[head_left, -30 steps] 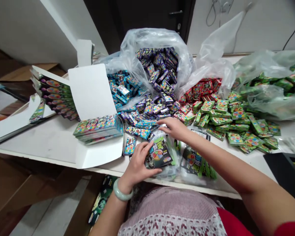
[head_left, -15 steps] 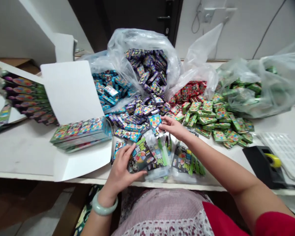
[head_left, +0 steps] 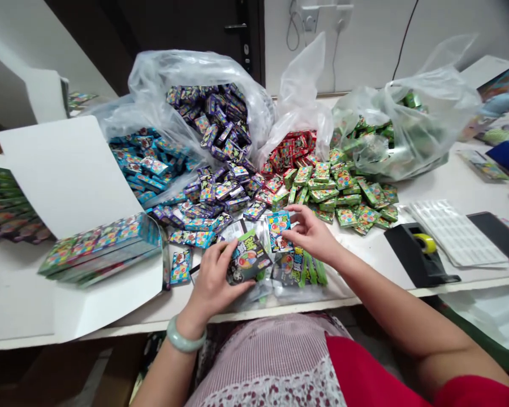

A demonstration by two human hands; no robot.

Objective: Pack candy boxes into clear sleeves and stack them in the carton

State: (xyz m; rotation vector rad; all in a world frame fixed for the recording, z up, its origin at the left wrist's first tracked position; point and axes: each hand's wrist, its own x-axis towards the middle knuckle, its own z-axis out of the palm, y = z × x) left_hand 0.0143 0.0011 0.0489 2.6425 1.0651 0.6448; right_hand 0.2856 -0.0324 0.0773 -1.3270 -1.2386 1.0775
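Observation:
My left hand (head_left: 215, 282) grips a black printed packet (head_left: 249, 260) with a green edge, thumb along its lower side and fingers over its left side. To its right, my right hand (head_left: 310, 236) pinches a small blue printed box (head_left: 279, 230) between thumb and fingers, close above the packet. Beneath both hands lie clear plastic sleeves and more black-and-green packets (head_left: 299, 267). Another blue box (head_left: 181, 267) rests on the table left of my left hand. Beyond my hands spread loose purple boxes (head_left: 224, 189) and green boxes (head_left: 343, 192).
Clear bags of blue (head_left: 146, 164), purple (head_left: 220, 113), red (head_left: 294, 148) and green boxes (head_left: 367, 133) line the back. An open white carton (head_left: 72, 175) with stacked packs stands left. On the right are a tape dispenser (head_left: 418, 254), label sheets (head_left: 453, 232) and a dark phone (head_left: 498, 234).
The view has swung to the right. My right hand has drawn the blue box away from the pile, nearer to me and the black packet. My left hand keeps its grip.

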